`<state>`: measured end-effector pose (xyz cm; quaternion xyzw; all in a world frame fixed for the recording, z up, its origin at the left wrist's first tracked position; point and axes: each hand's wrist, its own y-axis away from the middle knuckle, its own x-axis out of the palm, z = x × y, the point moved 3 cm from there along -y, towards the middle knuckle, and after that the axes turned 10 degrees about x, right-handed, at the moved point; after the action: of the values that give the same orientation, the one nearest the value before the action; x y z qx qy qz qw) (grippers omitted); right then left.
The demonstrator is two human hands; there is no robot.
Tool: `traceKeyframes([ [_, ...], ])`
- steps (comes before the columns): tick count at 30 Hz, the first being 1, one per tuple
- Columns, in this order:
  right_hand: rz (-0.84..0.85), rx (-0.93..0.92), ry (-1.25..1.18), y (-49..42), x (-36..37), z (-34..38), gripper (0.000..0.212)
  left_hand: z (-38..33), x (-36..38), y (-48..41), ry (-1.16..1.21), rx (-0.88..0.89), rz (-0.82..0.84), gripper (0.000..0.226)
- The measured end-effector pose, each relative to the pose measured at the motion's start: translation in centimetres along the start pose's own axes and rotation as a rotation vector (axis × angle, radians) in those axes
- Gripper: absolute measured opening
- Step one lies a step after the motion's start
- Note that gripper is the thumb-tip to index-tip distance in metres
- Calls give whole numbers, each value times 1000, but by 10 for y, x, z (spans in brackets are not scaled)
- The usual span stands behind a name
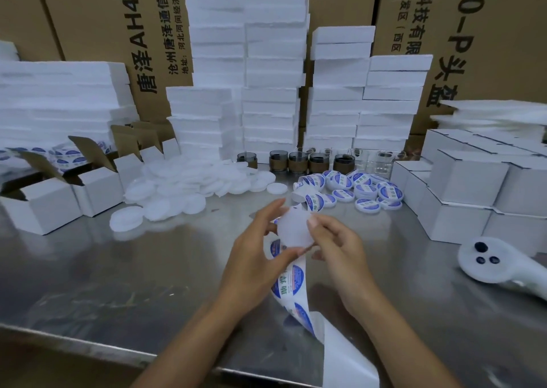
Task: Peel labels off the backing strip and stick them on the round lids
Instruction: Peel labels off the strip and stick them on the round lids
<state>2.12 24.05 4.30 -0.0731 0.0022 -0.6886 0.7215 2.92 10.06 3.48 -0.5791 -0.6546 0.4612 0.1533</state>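
Blank round lid [296, 229] held above the bench [118, 269]. The left hand [254, 257] and right hand [337, 248] each pinch its rim, probably to keep its face free. Backing strip [291, 287] trails from beneath, over the bench edge (labelled lids [364, 189] piled beyond).

Soft, slightly blurred, glare on the steel table [118, 269], edges bowed.

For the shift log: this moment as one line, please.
left hand: grips round white plastic lid; right hand: pinches it; white backing strip of blue labels: hangs below lid; labelled lids: piled behind
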Motion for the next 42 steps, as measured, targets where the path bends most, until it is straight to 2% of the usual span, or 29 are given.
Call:
traceKeyframes([
  [3, 14, -23, -18, 2, -3, 2, 12, -1, 3, 2, 66, 3, 27, 83],
  [5, 31, -7, -24, 2, -6, 2, 12, 1, 2, 1, 185, -75, -1, 81],
  [8, 107, 17, -33, 3, -3, 0, 13, 3, -1, -2, 400, -252, -100, 52],
  [10, 146, 34, -39, 5, -1, -1, 12, 4, 0, -2, 484, -323, -76, 31],
  [11, 156, 41, -39, 6, 0, 0, 12, 5, 1, -1, 510, -343, -40, 28],
  [15, 87, 21, -15, 7, -4, 0, 7, 13, 4, 1, 603, -408, 37, 26],
  [19, -6, -19, 222, 10, -14, -4, 20, 21, 3, 2, 611, -475, 4, 17],
  [21, 83, 70, 316, 14, -14, -9, 26, 23, 3, 3, 612, -507, -28, 26],
  [25, 281, 193, 366, 21, -10, -12, 30, 23, 2, 2, 675, -575, -67, 28],
  [28, 232, 184, 252, 17, -11, -7, 27, 24, 1, 2, 761, -594, -56, 18],
  [32, 27, 183, -10, 3, -19, -5, 16, 22, 5, 1, 811, -595, 0, 32],
  [37, -61, 185, -258, -10, -25, -5, 9, 18, 20, -10, 938, -649, 6, 38],
  [42, -103, 170, -433, -15, -30, -5, 11, 9, 38, -12, 1060, -635, 222, 29],
])
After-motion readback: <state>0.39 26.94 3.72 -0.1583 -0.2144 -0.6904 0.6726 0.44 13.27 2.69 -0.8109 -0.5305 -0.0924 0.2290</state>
